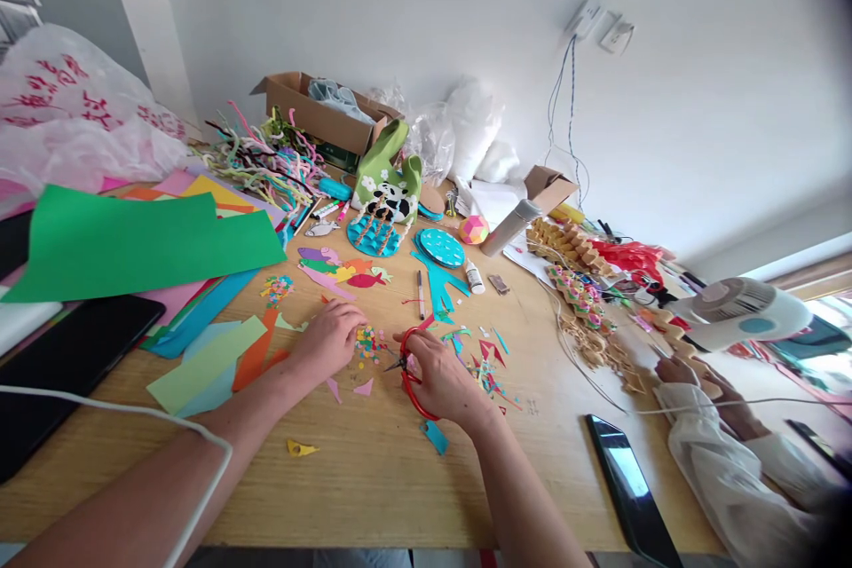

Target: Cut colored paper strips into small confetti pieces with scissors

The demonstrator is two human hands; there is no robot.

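Note:
My right hand [436,371] is wrapped round the red handles of a pair of scissors [419,404], whose short blades point left. Beside the blades lies a small heap of colorful paper bits [368,342]. My left hand [331,335] rests at the left edge of that heap, fingers curled down; whether anything is between its fingertips is hidden. Pink paper scraps [363,387] lie below the heap, and a blue scrap [435,437] is under my right hand. Behind my hands are paper fish cutouts [366,280] and a pen [421,295].
Colored paper sheets [146,240] and a black tablet-like object [73,364] fill the left. A phone [629,484] lies at the right, near another person's hands [725,404]. Along the wall stand a cardboard box [319,111], a panda bag [390,182] and a grey bottle [511,228].

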